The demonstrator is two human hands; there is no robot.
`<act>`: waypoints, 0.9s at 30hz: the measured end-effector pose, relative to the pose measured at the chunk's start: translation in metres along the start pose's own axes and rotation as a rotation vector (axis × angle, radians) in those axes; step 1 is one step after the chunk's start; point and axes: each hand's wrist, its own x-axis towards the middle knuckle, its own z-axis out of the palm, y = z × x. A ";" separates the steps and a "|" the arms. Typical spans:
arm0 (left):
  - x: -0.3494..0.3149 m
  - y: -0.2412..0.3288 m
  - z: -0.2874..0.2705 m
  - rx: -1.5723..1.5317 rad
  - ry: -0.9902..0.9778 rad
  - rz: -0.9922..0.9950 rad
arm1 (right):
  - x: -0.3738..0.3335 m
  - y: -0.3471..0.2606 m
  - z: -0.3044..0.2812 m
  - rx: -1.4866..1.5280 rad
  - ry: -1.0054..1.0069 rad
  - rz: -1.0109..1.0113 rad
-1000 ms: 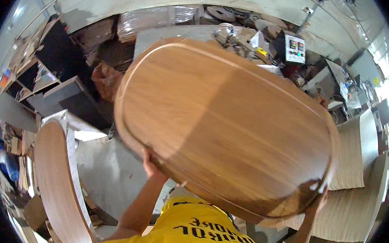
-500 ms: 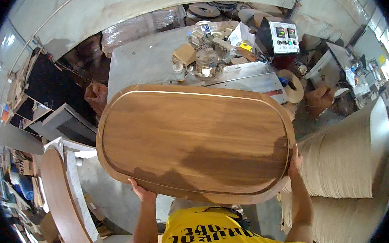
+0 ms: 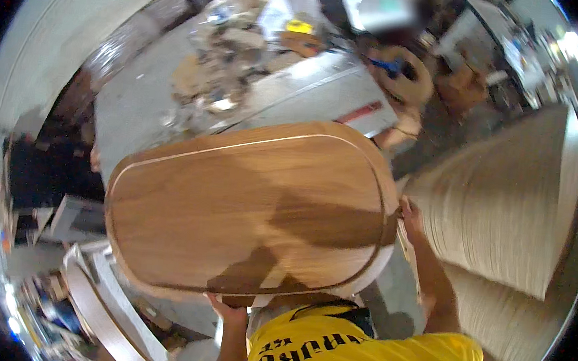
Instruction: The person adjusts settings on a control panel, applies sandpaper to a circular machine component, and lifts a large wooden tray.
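A large oval wooden panel (image 3: 232,210), brown with a raised rim and a bright line along its far edge, is held up in front of my body. My left hand (image 3: 230,309) grips its near edge from below, with the thumb on the rim and the fingers hidden underneath. At the right end, my right hand (image 3: 410,216) is closed on the rim; most of its fingers are out of sight behind the edge. Shadows fall over the panel's near and right parts.
Beyond the panel stands a grey machine table (image 3: 139,94) cluttered with metal parts and a yellow item (image 3: 300,26). A roll of edging tape (image 3: 405,81) lies at its right. Tall stacks of thin sheets (image 3: 505,197) rise close on my right. A curved wooden piece (image 3: 98,315) stands at lower left.
The view has turned and blurred. In it, the panel has shifted left and tilted, its right end now farther up than its left. Both hands keep their hold.
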 end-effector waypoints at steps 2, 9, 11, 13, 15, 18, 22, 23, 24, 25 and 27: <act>-0.004 -0.006 0.008 -0.046 0.078 -0.051 | 0.026 0.027 -0.040 -0.138 0.067 -0.088; -0.019 -0.003 0.026 0.107 -0.078 -0.106 | -0.023 0.041 -0.037 -0.095 0.287 -0.046; -0.010 -0.002 0.031 0.113 -0.133 -0.089 | -0.046 0.069 -0.034 0.003 0.319 -0.092; 0.016 0.000 0.014 0.090 -0.199 -0.074 | -0.068 0.094 -0.028 0.080 0.343 -0.119; 0.023 0.003 0.002 0.056 -0.174 -0.072 | -0.087 0.109 -0.019 0.207 0.373 -0.102; 0.020 0.002 0.006 0.041 -0.103 -0.096 | -0.106 0.133 -0.014 0.493 0.346 -0.125; 0.022 -0.004 0.008 0.090 -0.126 -0.104 | -0.125 0.131 -0.001 0.459 0.337 -0.081; 0.022 -0.004 0.008 0.095 -0.121 -0.103 | -0.133 0.119 0.009 0.330 0.389 -0.040; 0.030 -0.003 -0.001 0.076 -0.154 -0.096 | -0.137 0.111 0.015 0.203 0.446 0.000; 0.043 -0.005 -0.010 0.058 -0.198 -0.100 | -0.128 0.110 0.018 0.201 0.510 0.105; 0.048 -0.014 -0.004 0.057 -0.246 -0.096 | -0.123 0.122 0.015 0.593 0.165 0.010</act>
